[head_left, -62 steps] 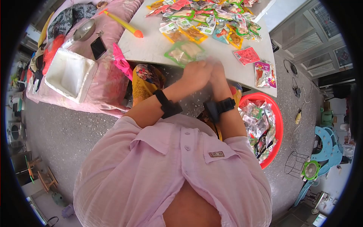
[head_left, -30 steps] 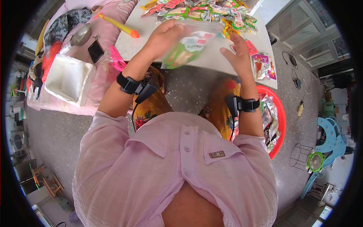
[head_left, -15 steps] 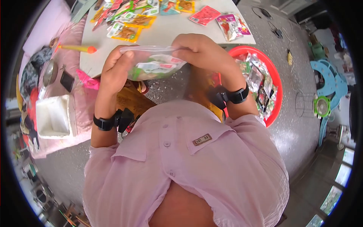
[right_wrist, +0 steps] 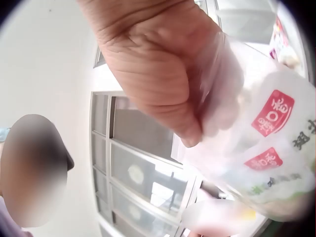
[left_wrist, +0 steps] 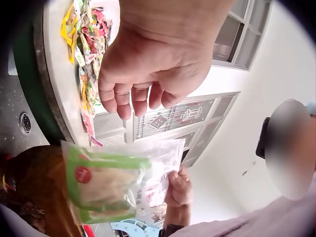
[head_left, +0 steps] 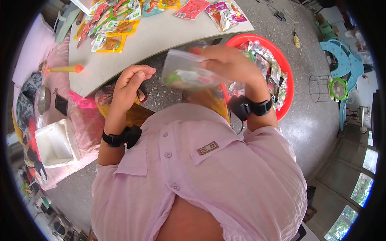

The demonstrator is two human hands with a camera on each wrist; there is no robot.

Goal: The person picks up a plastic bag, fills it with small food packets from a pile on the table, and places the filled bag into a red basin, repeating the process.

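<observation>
My right hand (head_left: 231,64) pinches one end of a clear zip bag (head_left: 175,60) with green-and-white food packets (left_wrist: 111,180) inside. In the right wrist view the thumb presses over the bag's plastic, and two red labels (right_wrist: 273,112) show through it. The bag hangs over the lap, blurred in the head view, beside a red tub (head_left: 286,96). Apart from the bag, to its left, my left hand (head_left: 128,86) holds nothing. Its fingers hang loosely bent, as the left wrist view shows from the palm side.
A white table (head_left: 148,44) stands ahead with several food packets (head_left: 109,42) on it and a pink-red packet (head_left: 192,9) near its right side. The red tub is full of bagged packets. At left, a white foam box (head_left: 56,142) sits on a pink-covered bed (head_left: 86,124).
The bag of packets came off the table, first in the left hand, then between both hands. The left hand has let go, and the right carries it rightward toward the tub. The view has turned right.
</observation>
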